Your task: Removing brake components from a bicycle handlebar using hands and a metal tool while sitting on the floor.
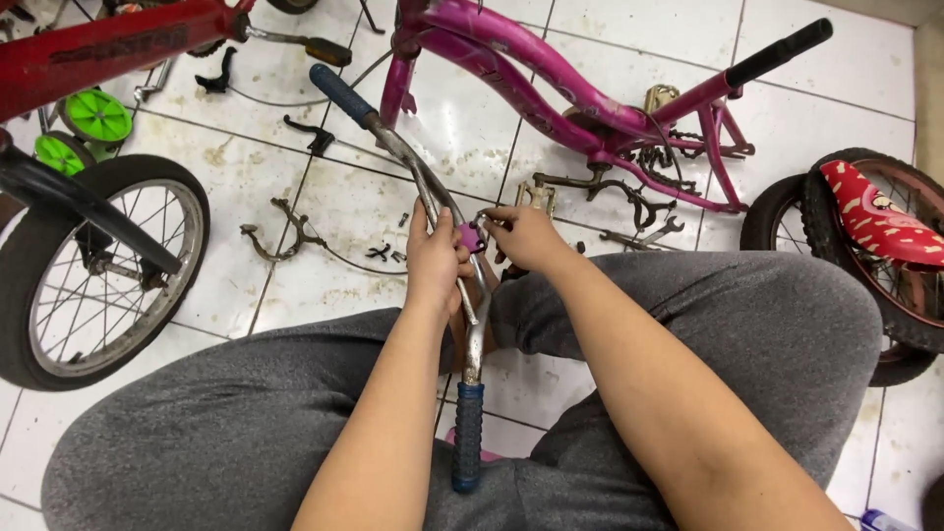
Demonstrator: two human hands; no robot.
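Observation:
A bent chrome handlebar with blue grips lies between my knees, one grip near me and the other pointing away. My left hand wraps around the bar at its middle. My right hand pinches a small purple clamp piece sitting on the bar, fingers closed on it. Both forearms reach forward over my grey trousers.
A magenta bike frame lies on the white tiled floor ahead. A wheel with a red frame stands left; two tyres and a red saddle lie right. Brake arms, small bolts and green training wheels are scattered about.

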